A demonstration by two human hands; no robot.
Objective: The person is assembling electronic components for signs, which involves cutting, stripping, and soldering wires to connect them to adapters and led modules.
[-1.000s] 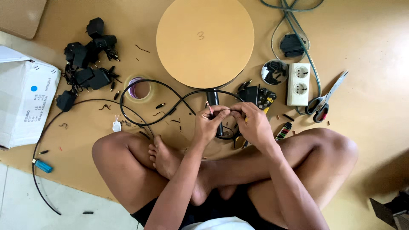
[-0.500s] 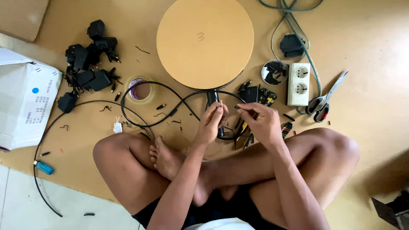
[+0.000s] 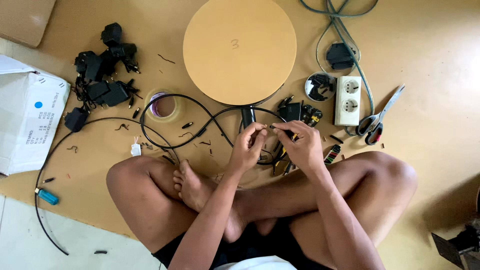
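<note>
I sit cross-legged on a brown floor mat. My left hand [image 3: 248, 147] pinches the end of a thin black cable [image 3: 200, 106] that loops away to the left. My right hand [image 3: 301, 145] is close beside it, fingertips closed on a small dark piece at the same cable end. The two hands nearly touch above my shins. Pliers with yellow handles [image 3: 280, 162] lie partly hidden under my hands.
A round wooden disc [image 3: 239, 49] lies ahead. Black power adapters [image 3: 102, 75] are piled at left by a tape roll [image 3: 162, 106] and a white box [image 3: 27, 117]. At right are a white socket strip [image 3: 348, 100], scissors [image 3: 377, 117], a small dish of parts [image 3: 320, 86], and a blue lighter [image 3: 47, 196].
My hands came apart briefly, the right one moving right, and have now come back together at the cable end.
</note>
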